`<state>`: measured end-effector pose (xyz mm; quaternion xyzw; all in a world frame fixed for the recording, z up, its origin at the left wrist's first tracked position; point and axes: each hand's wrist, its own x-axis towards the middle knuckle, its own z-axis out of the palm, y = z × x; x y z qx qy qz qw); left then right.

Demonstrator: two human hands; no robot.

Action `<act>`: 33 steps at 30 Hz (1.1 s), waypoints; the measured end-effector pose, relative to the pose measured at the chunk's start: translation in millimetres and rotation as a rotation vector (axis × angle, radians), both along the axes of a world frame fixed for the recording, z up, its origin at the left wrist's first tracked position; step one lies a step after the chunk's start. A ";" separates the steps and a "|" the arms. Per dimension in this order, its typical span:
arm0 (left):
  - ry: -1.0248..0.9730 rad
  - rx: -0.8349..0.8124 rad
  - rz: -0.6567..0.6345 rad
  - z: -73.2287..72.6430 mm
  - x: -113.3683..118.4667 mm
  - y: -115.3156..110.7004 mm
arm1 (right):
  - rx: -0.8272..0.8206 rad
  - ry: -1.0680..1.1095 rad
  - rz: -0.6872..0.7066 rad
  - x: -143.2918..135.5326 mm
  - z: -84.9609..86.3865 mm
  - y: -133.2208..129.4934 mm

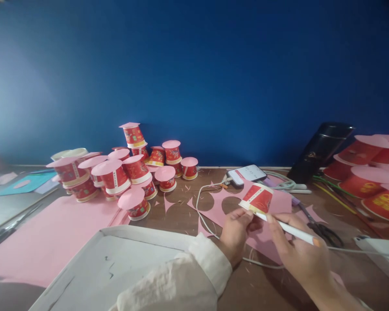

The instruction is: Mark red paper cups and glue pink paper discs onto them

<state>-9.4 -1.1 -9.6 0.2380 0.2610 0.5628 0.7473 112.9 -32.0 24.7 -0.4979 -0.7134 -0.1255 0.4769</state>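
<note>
While L hand (235, 231) steadies cup (257, 198), R hand (300, 255) w/ pen (288, 230)

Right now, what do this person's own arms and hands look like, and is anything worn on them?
The left arm wears a loose, cream-white long sleeve with a turned-back cuff at the wrist; the cloth is plain, with soft folds. The left hand is bare: no glove, ring or watch shows. The right hand is bare too, and its forearm shows no sleeve up to the picture's edge. No markings are visible on either.
</note>
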 end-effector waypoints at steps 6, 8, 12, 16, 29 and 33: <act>0.024 -0.006 -0.010 0.5 -1.0 -1.2 | 0.018 0.007 -0.007 0.9 -2.2 -0.2; 0.026 -0.009 -0.004 0.7 -1.1 -1.0 | -0.025 0.007 0.005 1.0 -3.1 -0.6; 0.042 -0.013 -0.003 0.5 -1.1 -0.7 | 0.003 0.025 0.004 1.1 -3.4 -0.3; 0.087 -0.011 -0.002 0.9 -1.7 -0.7 | -0.005 0.028 -0.011 1.5 -3.1 0.4; 0.119 -0.002 0.008 -2.1 -1.3 -0.3 | -0.066 0.010 -0.008 2.3 -4.8 0.9; 0.144 0.012 -0.012 -2.1 -0.4 -0.3 | -0.024 0.023 -0.001 4.4 -8.3 1.9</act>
